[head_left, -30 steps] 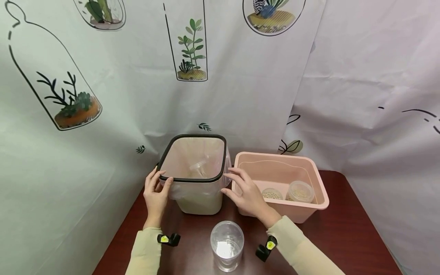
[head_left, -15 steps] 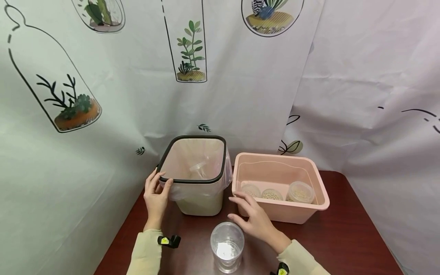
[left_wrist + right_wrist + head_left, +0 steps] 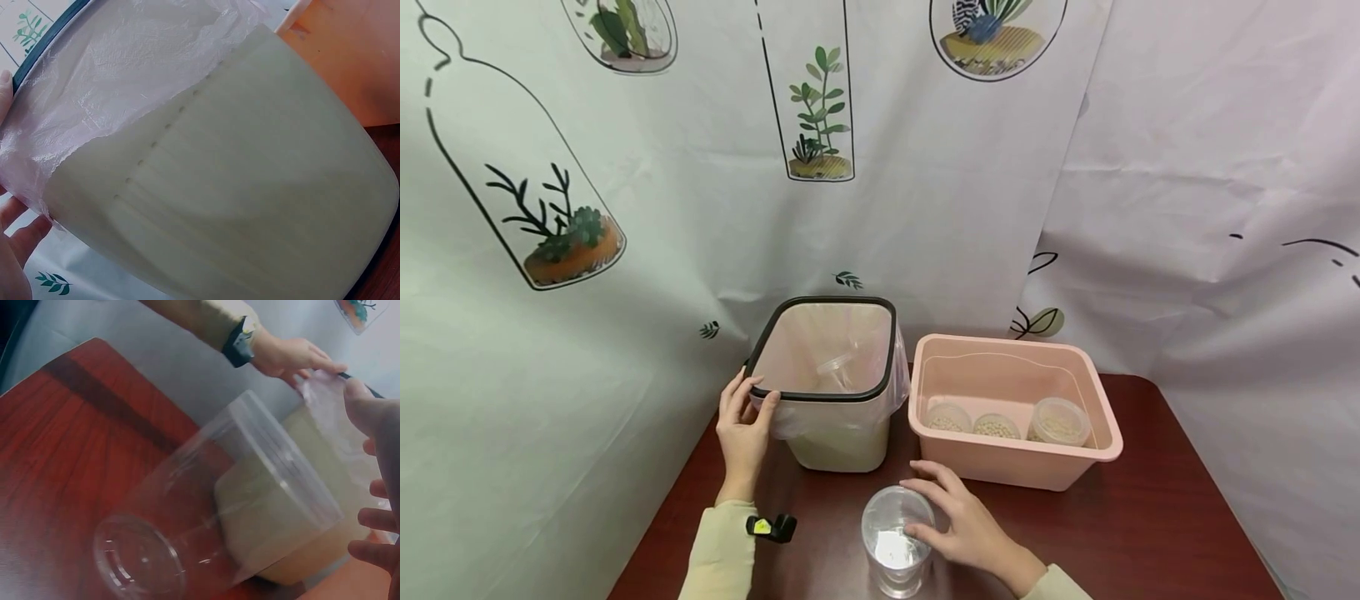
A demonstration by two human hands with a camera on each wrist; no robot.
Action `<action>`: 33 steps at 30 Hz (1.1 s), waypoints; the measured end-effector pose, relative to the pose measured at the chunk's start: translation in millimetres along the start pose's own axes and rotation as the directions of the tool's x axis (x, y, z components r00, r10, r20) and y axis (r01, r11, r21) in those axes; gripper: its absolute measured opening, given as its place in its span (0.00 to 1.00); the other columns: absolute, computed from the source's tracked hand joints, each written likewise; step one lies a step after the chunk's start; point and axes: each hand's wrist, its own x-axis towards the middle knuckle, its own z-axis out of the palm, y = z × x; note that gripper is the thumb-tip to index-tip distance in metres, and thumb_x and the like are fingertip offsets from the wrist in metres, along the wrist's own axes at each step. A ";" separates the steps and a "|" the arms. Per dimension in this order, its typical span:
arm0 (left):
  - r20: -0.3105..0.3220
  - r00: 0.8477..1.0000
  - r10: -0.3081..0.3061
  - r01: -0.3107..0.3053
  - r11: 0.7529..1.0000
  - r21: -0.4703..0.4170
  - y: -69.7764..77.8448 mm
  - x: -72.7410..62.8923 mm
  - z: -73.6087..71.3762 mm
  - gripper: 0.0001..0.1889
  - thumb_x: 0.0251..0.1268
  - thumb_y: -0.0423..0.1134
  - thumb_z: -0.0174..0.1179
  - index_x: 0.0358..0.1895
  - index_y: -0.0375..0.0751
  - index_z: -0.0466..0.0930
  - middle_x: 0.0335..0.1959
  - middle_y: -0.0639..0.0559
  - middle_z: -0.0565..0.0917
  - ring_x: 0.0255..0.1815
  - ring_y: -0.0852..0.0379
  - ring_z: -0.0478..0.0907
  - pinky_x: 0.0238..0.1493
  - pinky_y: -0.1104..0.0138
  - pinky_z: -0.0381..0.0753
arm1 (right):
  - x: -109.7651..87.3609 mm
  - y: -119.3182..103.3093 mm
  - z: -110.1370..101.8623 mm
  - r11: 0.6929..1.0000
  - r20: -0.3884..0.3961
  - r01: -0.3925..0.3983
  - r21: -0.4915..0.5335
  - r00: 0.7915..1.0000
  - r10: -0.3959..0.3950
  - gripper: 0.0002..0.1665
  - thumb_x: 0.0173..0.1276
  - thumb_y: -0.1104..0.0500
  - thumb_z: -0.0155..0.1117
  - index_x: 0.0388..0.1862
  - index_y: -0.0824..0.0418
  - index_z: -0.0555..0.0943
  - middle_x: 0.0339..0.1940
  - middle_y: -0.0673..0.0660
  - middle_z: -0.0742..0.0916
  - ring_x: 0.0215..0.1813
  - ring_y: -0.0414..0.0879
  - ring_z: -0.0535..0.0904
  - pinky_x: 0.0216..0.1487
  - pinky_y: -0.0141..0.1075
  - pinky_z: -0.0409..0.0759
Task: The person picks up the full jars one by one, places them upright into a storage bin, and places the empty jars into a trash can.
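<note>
My left hand [image 3: 742, 446] grips the front left corner of a trash bin [image 3: 842, 450], its thumb at the black rim and its fingers along the side. A thin translucent trash bag [image 3: 820, 417] lines the bin and folds over its outside. Inside lies a clear plastic piece [image 3: 837, 364], its kind hard to tell. Over the right side of an upright clear plastic jar [image 3: 891, 550] hovers my right hand [image 3: 966, 529], thumb and fingers spread apart. In the right wrist view the fingers [image 3: 378, 519] stand apart from that jar [image 3: 187, 506]; the jar looks see-through with nothing visible in it.
A pink plastic tub [image 3: 1000, 462] stands right of the bin. It holds three clear round containers, a taller one [image 3: 1060, 421] at the right and two lower ones with pale beads. Behind the dark red table [image 3: 1157, 517] hangs a printed white cloth [image 3: 925, 208].
My right hand has left the right side of the bin and bag and come down toward me to the clear jar. The left hand stays at the bin's corner.
</note>
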 end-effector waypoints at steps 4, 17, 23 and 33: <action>0.001 1.000 -0.001 0.001 1.000 -0.013 -0.8 -0.8 -0.2 0.16 0.54 0.25 0.64 0.47 0.25 0.77 0.59 0.33 0.69 0.57 0.53 0.72 0.50 0.72 0.73 | -11.2 -0.5 4.9 1.000 0.035 -0.008 0.009 0.999 0.007 0.32 0.55 0.43 0.70 0.56 0.55 0.76 0.63 0.60 0.70 0.61 0.54 0.69 0.49 0.46 0.75; -0.011 1.000 0.009 -0.010 1.000 -0.022 -0.4 -2.3 1.2 0.16 0.54 0.24 0.64 0.47 0.24 0.77 0.59 0.31 0.68 0.56 0.55 0.72 0.49 0.74 0.73 | -34.7 0.3 20.3 0.991 0.113 -0.060 0.122 0.993 0.046 0.42 0.51 0.42 0.72 0.63 0.56 0.70 0.64 0.64 0.67 0.61 0.54 0.67 0.54 0.42 0.73; -0.018 1.000 0.013 -0.013 1.000 -0.018 0.3 -1.6 1.8 0.16 0.53 0.24 0.64 0.47 0.24 0.77 0.59 0.31 0.68 0.54 0.56 0.72 0.48 0.74 0.73 | -40.1 1.1 26.2 0.981 0.111 -0.076 0.181 0.992 0.056 0.48 0.47 0.45 0.75 0.65 0.58 0.68 0.63 0.62 0.67 0.60 0.51 0.68 0.55 0.37 0.71; -0.013 1.000 0.014 -0.014 1.000 -0.021 0.2 -1.0 1.4 0.16 0.53 0.23 0.64 0.47 0.24 0.77 0.58 0.30 0.68 0.55 0.53 0.72 0.49 0.73 0.73 | -42.7 3.1 34.5 0.980 0.046 -0.053 0.194 0.998 0.045 0.47 0.46 0.46 0.77 0.63 0.60 0.69 0.61 0.60 0.68 0.58 0.48 0.69 0.51 0.36 0.74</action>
